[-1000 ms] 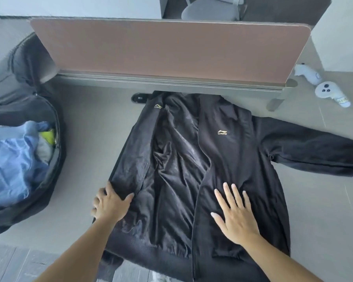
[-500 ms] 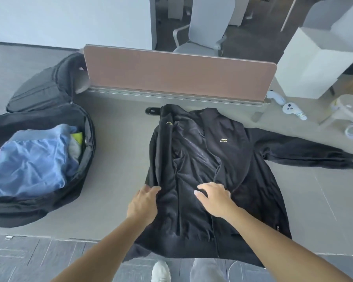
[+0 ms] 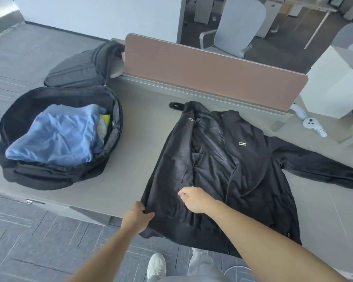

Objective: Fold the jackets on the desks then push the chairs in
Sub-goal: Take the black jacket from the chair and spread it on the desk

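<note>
The black cloth jacket (image 3: pixel 222 169) is laid on the grey desk (image 3: pixel 141 139), its near corner gripped by the left hand (image 3: pixel 138 217). The right hand (image 3: pixel 194 199) is curled on it; pinching cannot be told. If tugged, it could be dragged off.

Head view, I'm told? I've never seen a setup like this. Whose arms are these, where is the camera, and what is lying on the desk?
There is no machine here. A person wears a wide-angle camera on their head, so this single picture looks down at their own two bare hands. On the grey desk lies a black jacket, its front open and one sleeve stretched out to the right. The left hand grips the jacket's near left corner. The right hand, fingers curled, seems to pinch the fabric nearer the middle. To the left sits an open black bag with blue clothing inside. A brown divider panel stands along the desk's far edge.
</note>
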The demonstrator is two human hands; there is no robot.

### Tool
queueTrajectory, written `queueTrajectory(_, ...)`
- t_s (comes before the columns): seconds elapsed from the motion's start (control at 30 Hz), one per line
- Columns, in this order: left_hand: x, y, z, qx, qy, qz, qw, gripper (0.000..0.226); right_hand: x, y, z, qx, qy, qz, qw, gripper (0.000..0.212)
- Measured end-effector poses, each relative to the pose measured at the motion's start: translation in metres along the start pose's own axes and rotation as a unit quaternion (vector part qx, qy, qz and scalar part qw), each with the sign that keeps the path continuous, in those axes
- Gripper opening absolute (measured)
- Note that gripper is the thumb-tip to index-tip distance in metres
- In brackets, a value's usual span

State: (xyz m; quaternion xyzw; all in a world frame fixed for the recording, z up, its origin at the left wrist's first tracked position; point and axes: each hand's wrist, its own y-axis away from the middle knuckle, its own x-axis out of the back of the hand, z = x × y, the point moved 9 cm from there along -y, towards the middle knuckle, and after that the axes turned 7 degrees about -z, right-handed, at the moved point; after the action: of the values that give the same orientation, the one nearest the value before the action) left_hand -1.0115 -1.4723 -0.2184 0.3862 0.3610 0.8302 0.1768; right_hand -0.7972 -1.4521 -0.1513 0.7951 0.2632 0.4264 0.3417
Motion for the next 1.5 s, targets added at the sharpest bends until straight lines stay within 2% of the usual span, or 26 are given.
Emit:
queueTrajectory(0.13, 0.007, 0.008, 0.007, -0.025, 0.037, -0.011, 0.999, 0.028, 0.004, -0.002, -0.008, 0.005, -0.015, 0.035, 0.999, 0.032)
queueTrajectory(0.23, 0.018, 0.032, 0.049, -0.130, 0.122, -0.011, 0.984, 0.025, 0.013, 0.001, -0.020, 0.019, -0.128, 0.076, 0.989, 0.022)
queueTrajectory(0.27, 0.020, 0.045, 0.068, -0.178, 0.131, -0.017, 0.975, 0.025, 0.018, 0.006, -0.026, 0.025, -0.178, 0.084, 0.980, 0.030)
queueTrajectory(0.33, 0.012, 0.067, 0.102, -0.266, 0.121, -0.046, 0.955, 0.022, 0.024, 0.010, -0.028, 0.016, -0.267, 0.093, 0.959, 0.059)
queueTrajectory(0.4, -0.003, 0.076, 0.122, -0.316, 0.087, -0.084, 0.941, 0.019, 0.032, 0.018, -0.026, -0.001, -0.261, 0.097, 0.961, 0.076)
queueTrajectory(0.43, -0.012, 0.075, 0.125, -0.320, 0.080, -0.109, 0.938, 0.018, 0.036, 0.017, -0.015, -0.020, -0.241, 0.117, 0.963, 0.074)
queueTrajectory(0.5, -0.023, 0.073, 0.127, -0.300, 0.143, -0.173, 0.927, 0.012, 0.040, 0.018, 0.011, -0.061, -0.287, 0.139, 0.946, 0.066)
queueTrajectory(0.53, -0.025, 0.070, 0.124, -0.265, 0.207, -0.192, 0.922, 0.017, 0.040, 0.022, 0.021, -0.068, -0.335, 0.144, 0.929, 0.062)
queueTrajectory(0.6, -0.025, 0.051, 0.112, -0.163, 0.323, -0.177, 0.915, 0.036, 0.040, 0.027, 0.038, -0.068, -0.434, 0.147, 0.886, 0.055)
queueTrajectory(0.63, -0.025, 0.043, 0.105, -0.114, 0.329, -0.162, 0.923, 0.039, 0.039, 0.031, 0.043, -0.059, -0.477, 0.141, 0.866, 0.051)
queueTrajectory(0.7, -0.034, 0.040, 0.102, -0.046, 0.334, -0.195, 0.921, 0.044, 0.033, 0.048, 0.040, -0.035, -0.541, 0.108, 0.833, 0.015)
queueTrajectory(0.77, -0.045, 0.043, 0.112, -0.042, 0.395, -0.263, 0.879, 0.043, 0.026, 0.057, 0.036, -0.010, -0.599, 0.073, 0.798, 0.015)
queueTrajectory(0.8, -0.045, 0.045, 0.121, -0.061, 0.423, -0.275, 0.861, 0.037, 0.022, 0.059, 0.035, 0.001, -0.613, 0.055, 0.788, 0.020)
queueTrajectory(0.83, -0.040, 0.044, 0.126, -0.081, 0.433, -0.263, 0.858, 0.031, 0.019, 0.057, 0.036, 0.009, -0.624, 0.047, 0.780, 0.028)
queueTrajectory(0.87, -0.035, 0.042, 0.130, -0.099, 0.434, -0.242, 0.862, 0.027, 0.015, 0.056, 0.037, 0.014, -0.635, 0.040, 0.772, 0.029)
queueTrajectory(0.97, -0.019, 0.037, 0.135, -0.128, 0.379, -0.179, 0.899, 0.027, 0.007, 0.060, 0.043, -0.016, -0.633, 0.050, 0.773, 0.017)
queueTrajectory(1.07, -0.019, 0.040, 0.136, -0.121, 0.333, -0.204, 0.912, 0.015, -0.007, 0.056, 0.034, -0.010, -0.650, 0.026, 0.760, 0.023)
queueTrajectory(1.13, -0.011, 0.042, 0.139, -0.147, 0.317, -0.201, 0.915, 0.007, -0.020, 0.042, 0.031, -0.008, -0.659, -0.016, 0.752, 0.030)
queueTrajectory(1.17, -0.003, 0.044, 0.141, -0.173, 0.305, -0.196, 0.916, 0.010, -0.025, 0.035, 0.035, -0.014, -0.660, -0.028, 0.751, 0.033)
queueTrajectory(1.2, 0.006, 0.046, 0.144, -0.197, 0.294, -0.195, 0.915, 0.023, -0.028, 0.032, 0.041, -0.031, -0.661, -0.028, 0.750, 0.034)
queueTrajectory(1.27, 0.028, 0.050, 0.152, -0.240, 0.253, -0.189, 0.918, 0.046, -0.022, 0.029, 0.065, -0.073, -0.660, 0.028, 0.747, 0.034)
queueTrajectory(1.37, 0.044, 0.060, 0.175, -0.309, 0.137, -0.152, 0.929, 0.061, -0.003, 0.031, 0.093, -0.086, -0.664, 0.080, 0.739, 0.039)
queueTrajectory(1.43, 0.017, 0.078, 0.198, -0.334, 0.068, -0.167, 0.925, 0.049, 0.012, 0.034, 0.100, -0.069, -0.684, 0.084, 0.721, 0.042)
queueTrajectory(1.5, -0.040, 0.091, 0.209, -0.305, 0.044, -0.232, 0.923, 0.038, 0.026, 0.037, 0.107, -0.061, -0.686, 0.085, 0.720, 0.047)
